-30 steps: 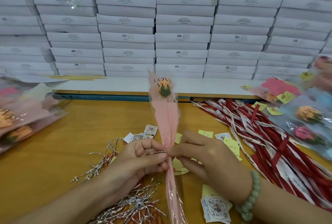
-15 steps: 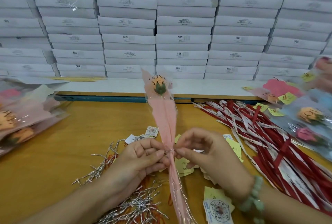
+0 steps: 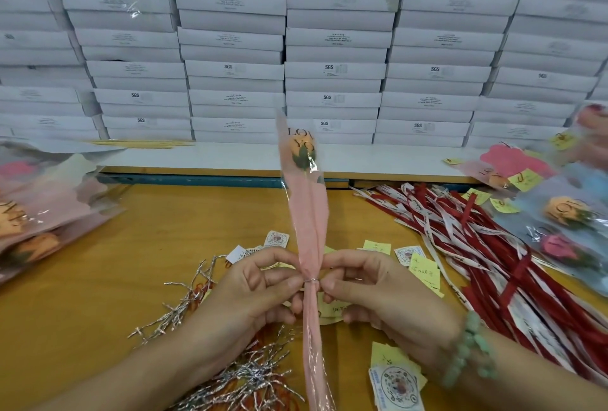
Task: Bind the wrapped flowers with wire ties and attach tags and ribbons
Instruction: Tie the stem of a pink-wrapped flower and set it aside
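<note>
Head view. One wrapped flower (image 3: 309,213), a slim cone of pink paper inside clear film, stands nearly upright at centre, above the orange wooden table (image 3: 131,262). An orange bloom with green leaves sits at its top behind dark printed lettering. The wrapper is gathered to a narrow neck about two-thirds of the way down, where one silver wire tie (image 3: 311,280) circles it.

Two hands meet at that neck. The left hand (image 3: 253,295) pinches the wrapped flower between thumb and forefinger, on the left of the tie. The right hand (image 3: 378,292), with one green bead bracelet (image 3: 467,348) on its wrist, pinches the tie from the right; the tie's ends are hidden by the fingertips.

Left of the flower and below the left hand lies a loose heap of silver wire ties (image 3: 243,381), too tangled to count. Right of the flower lie many red and white ribbons (image 3: 493,262) in a sheaf. Around its lower half lie several yellow paper tags (image 3: 424,274) and a few white printed tags (image 3: 396,384).

Far right of the flower lie several wrapped blooms in blue and pink sleeves (image 3: 566,213). Far left lie more in clear bags (image 3: 39,213). Behind it rise at least five stacks of flat white cardboard boxes (image 3: 335,71).
</note>
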`<action>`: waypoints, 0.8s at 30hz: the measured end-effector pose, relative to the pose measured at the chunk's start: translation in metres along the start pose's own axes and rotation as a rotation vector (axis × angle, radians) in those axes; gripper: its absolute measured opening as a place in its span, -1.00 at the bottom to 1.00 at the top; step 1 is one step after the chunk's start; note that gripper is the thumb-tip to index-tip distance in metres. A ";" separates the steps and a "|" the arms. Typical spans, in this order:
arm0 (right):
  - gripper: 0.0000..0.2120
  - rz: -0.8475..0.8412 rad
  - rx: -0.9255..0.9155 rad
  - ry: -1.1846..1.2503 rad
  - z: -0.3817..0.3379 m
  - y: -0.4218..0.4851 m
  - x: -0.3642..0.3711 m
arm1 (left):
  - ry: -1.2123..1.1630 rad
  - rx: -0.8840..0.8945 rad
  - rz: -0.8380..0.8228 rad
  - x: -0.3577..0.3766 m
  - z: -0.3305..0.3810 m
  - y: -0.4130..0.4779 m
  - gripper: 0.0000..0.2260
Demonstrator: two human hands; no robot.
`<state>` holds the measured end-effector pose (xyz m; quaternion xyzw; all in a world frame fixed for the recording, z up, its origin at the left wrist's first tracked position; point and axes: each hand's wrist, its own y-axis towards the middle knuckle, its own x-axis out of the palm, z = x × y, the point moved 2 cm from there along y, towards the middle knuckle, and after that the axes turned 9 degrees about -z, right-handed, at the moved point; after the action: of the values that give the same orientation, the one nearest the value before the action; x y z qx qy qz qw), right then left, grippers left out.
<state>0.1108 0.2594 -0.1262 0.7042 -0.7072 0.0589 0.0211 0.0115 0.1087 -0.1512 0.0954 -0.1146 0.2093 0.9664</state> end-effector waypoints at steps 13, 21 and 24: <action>-0.77 0.045 -0.148 -0.223 -0.005 -0.002 0.002 | 0.058 0.014 0.095 0.005 -0.003 0.000 -0.88; -0.82 0.040 -0.159 -0.241 -0.003 -0.002 0.001 | 0.064 0.046 0.108 0.005 -0.002 0.002 -0.90; -0.82 0.071 -0.172 -0.275 -0.002 -0.002 0.000 | 0.054 0.033 0.103 0.005 -0.003 0.001 -0.89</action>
<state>0.1123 0.2594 -0.1237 0.6759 -0.7302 -0.0982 -0.0179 0.0159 0.1121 -0.1523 0.0994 -0.0899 0.2630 0.9554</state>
